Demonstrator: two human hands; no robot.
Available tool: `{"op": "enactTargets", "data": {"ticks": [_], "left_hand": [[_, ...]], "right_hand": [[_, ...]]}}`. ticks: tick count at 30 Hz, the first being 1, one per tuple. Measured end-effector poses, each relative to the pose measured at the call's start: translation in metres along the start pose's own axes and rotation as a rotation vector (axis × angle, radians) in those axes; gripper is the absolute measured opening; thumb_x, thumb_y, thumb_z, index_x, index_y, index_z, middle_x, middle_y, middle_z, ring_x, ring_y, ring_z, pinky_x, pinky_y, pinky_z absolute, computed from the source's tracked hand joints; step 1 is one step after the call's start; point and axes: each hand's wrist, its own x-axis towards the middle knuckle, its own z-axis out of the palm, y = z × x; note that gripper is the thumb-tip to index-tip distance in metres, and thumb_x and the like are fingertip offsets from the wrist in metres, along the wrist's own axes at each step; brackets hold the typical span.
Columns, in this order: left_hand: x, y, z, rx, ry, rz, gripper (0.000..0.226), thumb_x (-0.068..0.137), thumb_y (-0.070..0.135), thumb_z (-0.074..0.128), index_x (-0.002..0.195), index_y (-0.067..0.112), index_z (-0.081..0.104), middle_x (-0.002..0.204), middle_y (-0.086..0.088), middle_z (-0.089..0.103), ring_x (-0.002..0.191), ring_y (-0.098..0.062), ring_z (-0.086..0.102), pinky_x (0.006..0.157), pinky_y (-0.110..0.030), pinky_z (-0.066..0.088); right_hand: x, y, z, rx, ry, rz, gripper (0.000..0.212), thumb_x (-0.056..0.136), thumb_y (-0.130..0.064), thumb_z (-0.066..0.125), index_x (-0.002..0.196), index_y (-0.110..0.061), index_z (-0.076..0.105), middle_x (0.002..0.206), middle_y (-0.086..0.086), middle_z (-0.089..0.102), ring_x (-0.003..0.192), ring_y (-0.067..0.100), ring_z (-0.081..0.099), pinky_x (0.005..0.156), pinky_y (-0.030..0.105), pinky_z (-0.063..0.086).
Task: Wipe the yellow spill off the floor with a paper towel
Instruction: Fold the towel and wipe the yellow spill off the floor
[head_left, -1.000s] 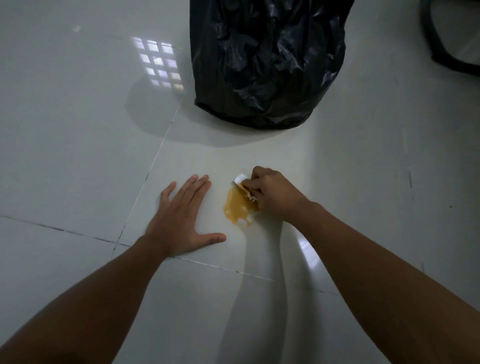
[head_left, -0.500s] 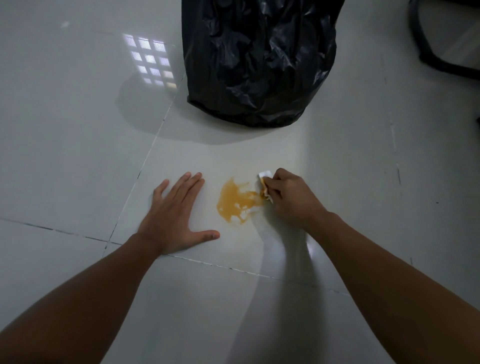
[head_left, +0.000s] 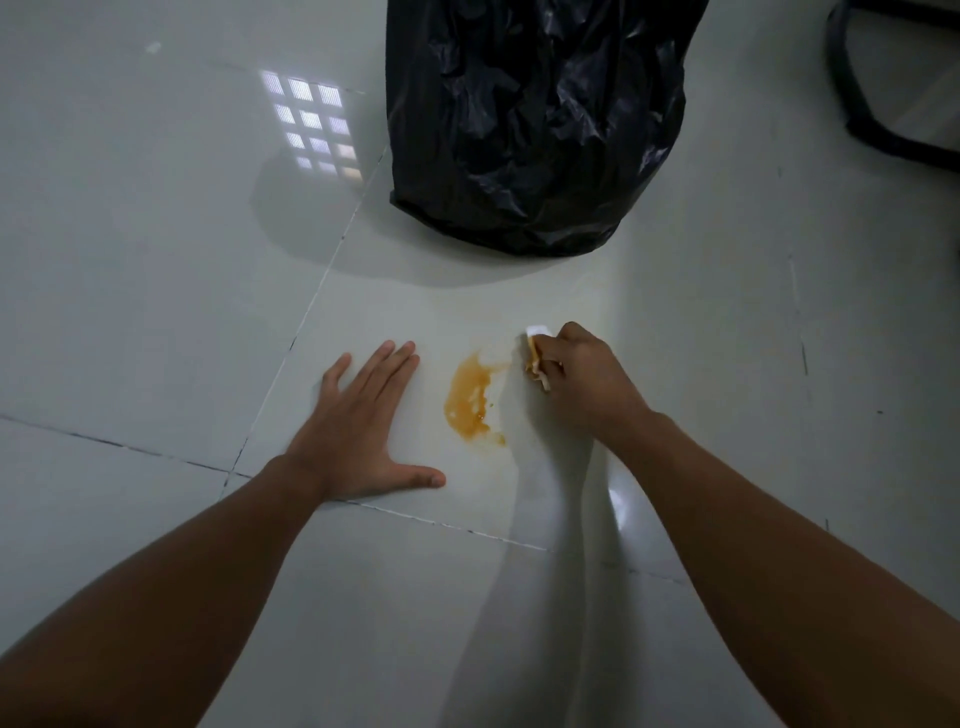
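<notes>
A yellow spill (head_left: 469, 397) lies smeared on the white tiled floor (head_left: 156, 260) between my two hands. My right hand (head_left: 584, 376) is closed around a folded white paper towel (head_left: 535, 348), stained yellow along its lower edge, and presses it on the floor just right of the spill's upper end. Most of the towel is hidden under my fingers. My left hand (head_left: 358, 431) rests flat on the tile to the left of the spill, fingers spread, holding nothing.
A full black plastic rubbish bag (head_left: 535, 119) stands on the floor just beyond the spill. A dark curved frame (head_left: 872, 119) of some furniture shows at the top right. Tile joints run across the floor near my left wrist.
My right hand has dragged the paper towel rightward off the spill, leaving a thinner smear and more of the yellow patch uncovered. My left hand has stayed flat on the tile.
</notes>
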Motion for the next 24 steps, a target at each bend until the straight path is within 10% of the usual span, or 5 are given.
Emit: {"op": "enactTargets", "data": {"ticks": [5,12,16,24], "left_hand": [[0.000,-0.001,-0.001,-0.017,-0.010,-0.001,0.140,0.057,0.104,0.033,0.160,0.013,0.006,0.170,0.004,-0.002,0.155,-0.010,-0.011,0.124,-0.053,0.002],[-0.002,0.000,-0.005,-0.049,-0.016,0.002,0.138,0.060,0.102,0.038,0.160,0.013,0.004,0.170,0.003,-0.003,0.155,-0.011,-0.012,0.125,-0.054,0.001],[-0.006,0.001,-0.004,-0.045,-0.003,-0.002,0.136,0.063,0.100,0.040,0.160,0.012,0.003,0.170,0.001,-0.002,0.155,-0.011,-0.011,0.126,-0.052,0.001],[-0.009,0.002,-0.004,-0.012,-0.006,-0.004,0.134,0.066,0.099,0.037,0.160,0.010,0.001,0.170,-0.001,-0.002,0.155,-0.012,-0.010,0.126,-0.049,0.000]], "right_hand": [[0.015,-0.010,0.009,0.112,0.029,0.075,0.007,0.090,-0.010,0.059,0.091,-0.011,0.066,0.086,-0.006,0.047,0.066,0.004,0.048,0.063,0.021,0.040],[0.025,-0.032,0.012,0.118,-0.033,0.070,0.039,0.090,-0.015,0.061,0.129,-0.017,0.055,0.121,0.005,0.053,0.103,0.020,0.055,0.087,0.031,0.048],[0.023,-0.044,0.014,0.040,-0.143,-0.077,0.020,0.090,-0.007,0.057,0.106,-0.012,0.069,0.109,0.004,0.054,0.095,0.023,0.057,0.079,0.031,0.049],[0.007,-0.062,0.021,-0.002,-0.237,-0.179,0.033,0.092,-0.007,0.054,0.118,-0.019,0.069,0.116,0.000,0.057,0.102,0.020,0.053,0.084,0.035,0.050]]}}
